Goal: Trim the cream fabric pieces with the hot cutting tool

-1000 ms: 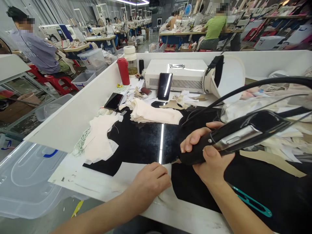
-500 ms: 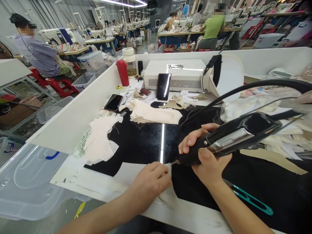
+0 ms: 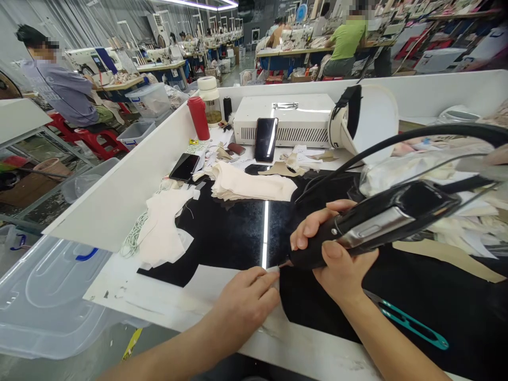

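Note:
My right hand (image 3: 341, 272) is wrapped round a bulky black corded hand tool (image 3: 377, 225) with a silver side panel. Its thin metal tip points left and comes down beside the fingertips of my left hand (image 3: 250, 296). That hand is closed on the edge of a thin white piece (image 3: 210, 280), cloth or paper, its index finger stretched toward the tip. Part of the piece is hidden under the hand. It lies over the front edge of a glossy black work surface (image 3: 234, 233). Teal-handled thread snips (image 3: 416, 324) rest beside my right forearm.
Beyond the hands lie a stack of pale fabric pieces (image 3: 250, 182) and another pale pile (image 3: 162, 227). Two phones, a red bottle (image 3: 197, 119) and a white vented box (image 3: 283, 119) stand behind. White walls (image 3: 130, 174) border the table. Scraps crowd the right; people sit at sewing machines.
My left fingers have shifted and stretched forward, the index finger now lying closer to the tool's tip. My right hand and the tool have hardly moved.

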Demonstrator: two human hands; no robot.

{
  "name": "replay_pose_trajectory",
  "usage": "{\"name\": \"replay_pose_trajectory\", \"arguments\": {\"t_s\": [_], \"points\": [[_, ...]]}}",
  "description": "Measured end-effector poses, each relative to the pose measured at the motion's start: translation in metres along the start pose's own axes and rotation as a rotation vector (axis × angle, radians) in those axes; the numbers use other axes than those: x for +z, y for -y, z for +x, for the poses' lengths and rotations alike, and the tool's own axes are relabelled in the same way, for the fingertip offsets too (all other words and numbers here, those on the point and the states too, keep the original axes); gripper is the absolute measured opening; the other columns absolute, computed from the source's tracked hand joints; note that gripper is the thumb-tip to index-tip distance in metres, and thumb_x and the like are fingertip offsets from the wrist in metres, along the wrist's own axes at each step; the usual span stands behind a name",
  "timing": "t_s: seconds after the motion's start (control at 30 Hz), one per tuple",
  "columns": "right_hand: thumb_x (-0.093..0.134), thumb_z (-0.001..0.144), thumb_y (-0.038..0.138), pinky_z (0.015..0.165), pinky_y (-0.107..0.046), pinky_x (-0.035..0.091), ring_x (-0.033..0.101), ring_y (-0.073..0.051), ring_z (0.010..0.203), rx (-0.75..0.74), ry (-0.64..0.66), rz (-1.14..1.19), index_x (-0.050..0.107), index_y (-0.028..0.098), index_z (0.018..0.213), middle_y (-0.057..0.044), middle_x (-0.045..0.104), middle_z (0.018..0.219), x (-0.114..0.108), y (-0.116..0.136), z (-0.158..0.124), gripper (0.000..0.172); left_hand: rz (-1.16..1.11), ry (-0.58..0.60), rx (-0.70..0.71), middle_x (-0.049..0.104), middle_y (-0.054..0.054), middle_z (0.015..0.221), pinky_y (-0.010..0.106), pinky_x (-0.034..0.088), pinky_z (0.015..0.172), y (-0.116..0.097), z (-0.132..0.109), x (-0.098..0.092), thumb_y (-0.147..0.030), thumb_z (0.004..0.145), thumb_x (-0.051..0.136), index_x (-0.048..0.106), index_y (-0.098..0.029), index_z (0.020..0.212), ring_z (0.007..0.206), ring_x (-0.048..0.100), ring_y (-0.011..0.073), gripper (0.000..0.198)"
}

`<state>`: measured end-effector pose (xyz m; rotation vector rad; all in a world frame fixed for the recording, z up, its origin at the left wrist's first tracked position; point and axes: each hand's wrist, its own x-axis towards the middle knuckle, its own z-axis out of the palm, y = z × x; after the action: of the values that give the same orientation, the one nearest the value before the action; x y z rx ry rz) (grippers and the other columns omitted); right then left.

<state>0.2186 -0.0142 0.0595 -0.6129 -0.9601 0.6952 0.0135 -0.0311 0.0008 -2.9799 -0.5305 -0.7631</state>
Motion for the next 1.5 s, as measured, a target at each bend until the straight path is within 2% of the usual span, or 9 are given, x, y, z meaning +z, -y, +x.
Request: {"name": "replay_pose_trajectory", "arguments": {"t_s": [0.3, 0.57, 0.83, 1.07, 1.27, 1.5], "points": [[0.101, 0.088, 0.038, 0.052, -0.029, 0.062, 0.068, -0.015, 0.056, -0.002, -0.008, 0.016, 0.074, 0.028, 0.119, 0.005, 0.075, 0.081, 0.0019, 0.0034, 0.0025, 0.043, 0.07, -0.039, 0.01, 0.084, 0.01, 0.127, 0.029, 0.066, 0.101, -0.0034, 0.0071, -0.006, 0.001, 0.115, 0.046, 0.073, -0.014, 0.095, 0.107, 0.079, 0.0177, 0.036], [0.102, 0.085, 0.039, 0.048, -0.031, 0.059, 0.067, -0.016, 0.053, -0.016, -0.045, 0.029, 0.076, 0.029, 0.118, 0.005, 0.074, 0.078, 0.0033, 0.0071, 0.0019, 0.044, 0.073, -0.063, 0.007, 0.084, 0.009, 0.128, 0.028, 0.066, 0.103, -0.0043, 0.0056, -0.0033, -0.002, 0.117, 0.05, 0.074, -0.014, 0.099, 0.108, 0.08, 0.0172, 0.032], [0.102, 0.084, 0.043, 0.046, -0.035, 0.057, 0.065, -0.019, 0.051, 0.014, -0.064, -0.017, 0.074, 0.031, 0.116, 0.004, 0.071, 0.077, 0.0062, 0.0055, -0.0004, 0.044, 0.104, 0.001, 0.036, 0.083, 0.013, 0.134, 0.031, 0.066, 0.11, -0.0045, -0.0007, 0.0027, -0.001, 0.115, 0.051, 0.077, -0.011, 0.11, 0.118, 0.081, 0.019, 0.028], [0.101, 0.086, 0.042, 0.05, -0.032, 0.059, 0.066, -0.016, 0.054, 0.016, -0.04, -0.025, 0.072, 0.03, 0.118, 0.006, 0.072, 0.079, 0.0033, 0.005, -0.0018, 0.045, 0.127, -0.018, 0.046, 0.084, 0.013, 0.13, 0.029, 0.066, 0.111, -0.0056, 0.0019, 0.0, 0.002, 0.114, 0.05, 0.077, -0.011, 0.107, 0.117, 0.081, 0.0174, 0.031], [0.097, 0.091, 0.036, 0.051, -0.032, 0.061, 0.067, -0.016, 0.055, -0.008, -0.015, -0.062, 0.072, 0.03, 0.118, 0.005, 0.073, 0.079, 0.0044, 0.0047, -0.0019, 0.037, 0.114, -0.027, 0.043, 0.084, 0.014, 0.13, 0.03, 0.068, 0.108, -0.0055, 0.0018, 0.0008, 0.002, 0.114, 0.051, 0.077, -0.01, 0.108, 0.117, 0.082, 0.0185, 0.029], [0.099, 0.088, 0.041, 0.048, -0.034, 0.06, 0.066, -0.018, 0.053, -0.012, -0.042, -0.035, 0.073, 0.031, 0.117, 0.004, 0.072, 0.078, 0.008, 0.0033, -0.0028, 0.041, 0.141, -0.004, 0.049, 0.084, 0.014, 0.127, 0.03, 0.067, 0.106, -0.0048, 0.0013, 0.0004, 0.002, 0.113, 0.056, 0.076, -0.01, 0.108, 0.114, 0.082, 0.0185, 0.024]]}}
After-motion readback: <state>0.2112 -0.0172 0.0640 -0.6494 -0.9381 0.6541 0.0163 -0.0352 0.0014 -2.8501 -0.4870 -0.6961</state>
